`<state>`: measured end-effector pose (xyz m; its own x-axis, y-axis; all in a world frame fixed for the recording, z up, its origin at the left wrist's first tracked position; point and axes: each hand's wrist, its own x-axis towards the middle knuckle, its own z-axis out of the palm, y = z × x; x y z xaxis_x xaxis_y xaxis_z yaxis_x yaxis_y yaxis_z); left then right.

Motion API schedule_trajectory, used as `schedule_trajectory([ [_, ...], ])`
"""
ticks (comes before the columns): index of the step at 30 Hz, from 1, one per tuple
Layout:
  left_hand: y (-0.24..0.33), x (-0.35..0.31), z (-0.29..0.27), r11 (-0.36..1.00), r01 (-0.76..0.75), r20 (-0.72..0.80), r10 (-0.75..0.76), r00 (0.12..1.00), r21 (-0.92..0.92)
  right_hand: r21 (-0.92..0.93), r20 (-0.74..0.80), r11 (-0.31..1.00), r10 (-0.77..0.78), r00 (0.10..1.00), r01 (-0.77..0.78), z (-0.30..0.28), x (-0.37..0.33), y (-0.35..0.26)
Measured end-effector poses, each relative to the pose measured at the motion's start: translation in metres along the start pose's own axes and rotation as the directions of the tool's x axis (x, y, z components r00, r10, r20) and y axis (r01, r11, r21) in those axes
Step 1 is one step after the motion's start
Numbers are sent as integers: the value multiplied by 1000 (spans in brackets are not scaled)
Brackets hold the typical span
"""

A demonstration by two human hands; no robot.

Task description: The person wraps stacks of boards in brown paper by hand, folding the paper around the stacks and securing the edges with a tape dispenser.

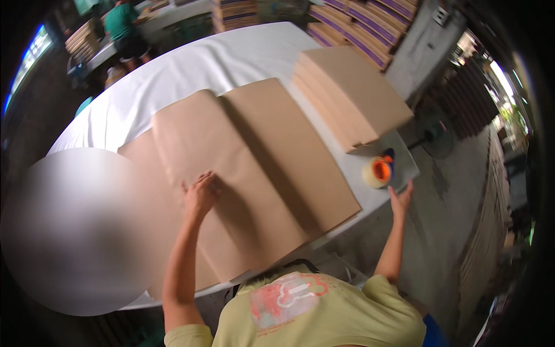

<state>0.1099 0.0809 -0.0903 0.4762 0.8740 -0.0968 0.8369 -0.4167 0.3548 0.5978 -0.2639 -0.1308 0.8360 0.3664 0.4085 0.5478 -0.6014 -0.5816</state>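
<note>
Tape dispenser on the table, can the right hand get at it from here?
Likely yes: the right hand is open close beside the tape dispenser, and nothing visible blocks the way.

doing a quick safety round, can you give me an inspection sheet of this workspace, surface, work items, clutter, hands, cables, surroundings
Surface: table with a white, wrinkled covering, seen toward the far side.
Work items: large brown cardboard sheet, creased and folded, across the table; tape dispenser with an orange hub near the right edge, blurred.
Clutter: stack of brown cardboard at the table's far right.
Hands: left hand on the cardboard sheet; right hand open beside the tape dispenser, contact unclear.
Cables: nothing seen.
Surroundings: co-worker in a green top at far left; piled cardboard with purple bands behind the table.
</note>
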Motion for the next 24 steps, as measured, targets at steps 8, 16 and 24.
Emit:
schedule_trajectory([
  [8,7,-7,-16,995,100,47,-102,994,27,238,549,850,281,787,-470,49,61,-12],
  [16,-2,-6,-17,997,68,33,-69,997,35,614,366,522,477,799,-593,81,43,6],
  [24,-19,-7,-21,995,-96,152,97,984,-15,829,559,-280,457,692,-485,23,-11,-85],
])
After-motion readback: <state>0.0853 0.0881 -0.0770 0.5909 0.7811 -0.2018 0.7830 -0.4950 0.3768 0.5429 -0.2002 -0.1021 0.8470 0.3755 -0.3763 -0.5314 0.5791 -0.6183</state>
